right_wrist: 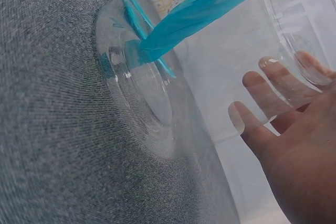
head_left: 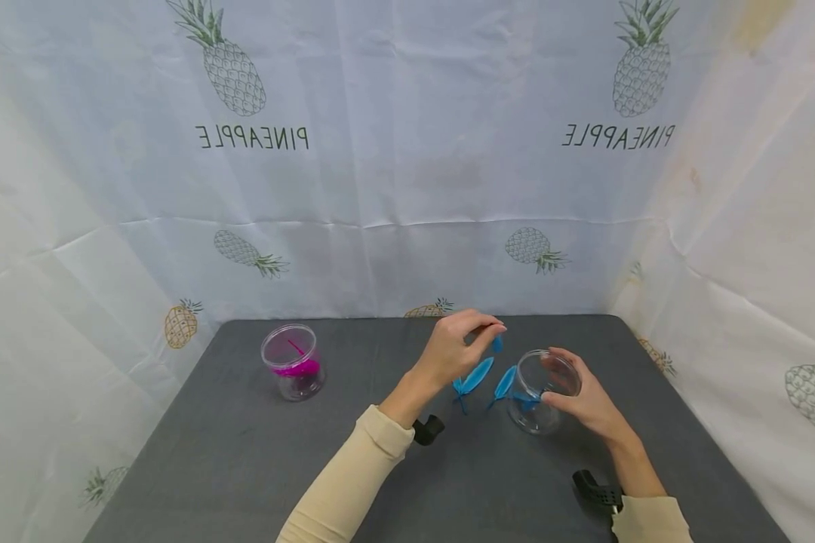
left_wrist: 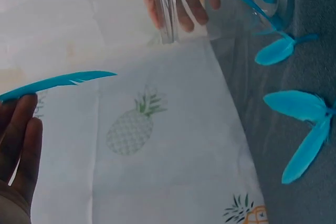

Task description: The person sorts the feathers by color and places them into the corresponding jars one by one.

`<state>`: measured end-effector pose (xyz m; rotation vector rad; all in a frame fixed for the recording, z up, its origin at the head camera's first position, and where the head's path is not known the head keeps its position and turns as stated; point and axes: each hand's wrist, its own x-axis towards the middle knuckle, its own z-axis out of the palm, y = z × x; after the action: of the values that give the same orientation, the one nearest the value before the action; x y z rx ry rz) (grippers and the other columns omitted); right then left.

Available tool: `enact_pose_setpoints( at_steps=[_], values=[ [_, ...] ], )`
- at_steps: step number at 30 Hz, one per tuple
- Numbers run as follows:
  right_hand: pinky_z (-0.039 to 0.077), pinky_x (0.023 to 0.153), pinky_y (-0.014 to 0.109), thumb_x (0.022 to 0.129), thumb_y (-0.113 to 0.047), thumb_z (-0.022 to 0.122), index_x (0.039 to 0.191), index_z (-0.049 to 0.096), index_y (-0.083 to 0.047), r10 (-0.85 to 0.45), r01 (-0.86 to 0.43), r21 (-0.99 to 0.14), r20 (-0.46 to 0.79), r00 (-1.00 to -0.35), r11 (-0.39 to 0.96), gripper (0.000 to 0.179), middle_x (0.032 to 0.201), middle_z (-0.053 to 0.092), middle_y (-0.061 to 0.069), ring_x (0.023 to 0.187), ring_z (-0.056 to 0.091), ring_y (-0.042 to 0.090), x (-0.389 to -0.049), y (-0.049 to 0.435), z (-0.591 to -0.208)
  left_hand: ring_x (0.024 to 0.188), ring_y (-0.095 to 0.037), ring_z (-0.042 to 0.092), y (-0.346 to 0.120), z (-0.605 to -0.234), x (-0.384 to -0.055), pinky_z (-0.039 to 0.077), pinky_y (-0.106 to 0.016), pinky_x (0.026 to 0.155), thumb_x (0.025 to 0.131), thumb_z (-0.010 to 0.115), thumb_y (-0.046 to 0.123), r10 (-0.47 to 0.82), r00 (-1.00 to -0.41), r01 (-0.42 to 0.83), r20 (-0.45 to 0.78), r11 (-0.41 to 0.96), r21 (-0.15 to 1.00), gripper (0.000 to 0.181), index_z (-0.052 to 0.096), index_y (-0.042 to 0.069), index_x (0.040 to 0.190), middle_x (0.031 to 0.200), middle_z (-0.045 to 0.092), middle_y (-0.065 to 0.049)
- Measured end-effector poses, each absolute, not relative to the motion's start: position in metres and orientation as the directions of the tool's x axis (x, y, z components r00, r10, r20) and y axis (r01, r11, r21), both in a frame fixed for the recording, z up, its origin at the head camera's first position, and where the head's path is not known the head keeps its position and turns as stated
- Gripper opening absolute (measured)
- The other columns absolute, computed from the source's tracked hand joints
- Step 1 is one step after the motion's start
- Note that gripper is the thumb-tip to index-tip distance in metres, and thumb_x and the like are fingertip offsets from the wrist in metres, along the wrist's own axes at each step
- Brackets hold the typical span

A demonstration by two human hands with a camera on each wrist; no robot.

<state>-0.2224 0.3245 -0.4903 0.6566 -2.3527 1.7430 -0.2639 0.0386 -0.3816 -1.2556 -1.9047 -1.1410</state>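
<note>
Feathers [head_left: 300, 368], bright pink, sit in the left jar [head_left: 302, 389]. The left hand's grip [head_left: 456, 343] pinches a blue feather [left_wrist: 65, 81] in the air, which could float off if that pinch slips, and more loose feathers [head_left: 478, 374] lie on the desk [head_left: 224, 460]. The right hand's grip [head_left: 589, 403] holds the right jar [head_left: 535, 424], which could tip if bumped.

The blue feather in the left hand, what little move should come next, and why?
Probably the left hand should carry its blue feather over the right-hand jar and let it drop in. The right hand holds that jar, blue already shows inside it, and the left-hand jar has pink inside.
</note>
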Motion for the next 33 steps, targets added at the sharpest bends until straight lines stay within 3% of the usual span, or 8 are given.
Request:
enact_pose_setpoints(
  at_steps=[13, 24, 33],
  values=[
    [0.042, 0.103, 0.013, 0.092, 0.006, 0.068, 0.153, 0.024, 0.004, -0.259, -0.402, -0.882, 0.34, -0.904, 0.247, 0.076, 0.148, 0.035, 0.032, 0.13, 0.044, -0.005, -0.224, 0.327, -0.492, 0.078, -0.009, 0.066, 0.062, -0.383, -0.255, 0.052, -0.012, 0.076, 0.095, 0.072, 0.009, 0.455, -0.376, 0.926, 0.807, 0.156, 0.344, 0.009, 0.075, 0.004, 0.101, 0.089, 0.071, -0.004],
    [0.044, 0.103, 0.015, 0.094, 0.003, 0.067, 0.154, 0.02, 0.005, -0.27, -0.389, -0.888, 0.322, -0.907, 0.247, 0.076, 0.151, 0.031, 0.033, 0.131, 0.041, -0.006, -0.225, 0.329, -0.491, 0.081, -0.011, 0.065, 0.078, -0.395, -0.251, 0.049, -0.009, 0.077, 0.097, 0.069, 0.009, 0.51, -0.428, 0.902, 0.746, 0.187, 0.389, 0.011, 0.075, 0.004, 0.106, 0.094, 0.071, -0.004],
    [0.043, 0.104, 0.017, 0.095, 0.002, 0.066, 0.156, 0.018, 0.003, -0.283, -0.364, -0.901, 0.295, -0.913, 0.237, 0.078, 0.155, 0.025, 0.03, 0.133, 0.039, -0.005, -0.223, 0.33, -0.492, 0.082, -0.009, 0.066, 0.087, -0.413, -0.252, 0.049, -0.01, 0.077, 0.1, 0.067, 0.017, 0.583, -0.452, 0.892, 0.675, 0.286, 0.351, 0.015, 0.074, 0.007, 0.108, 0.095, 0.072, -0.001]
  ],
)
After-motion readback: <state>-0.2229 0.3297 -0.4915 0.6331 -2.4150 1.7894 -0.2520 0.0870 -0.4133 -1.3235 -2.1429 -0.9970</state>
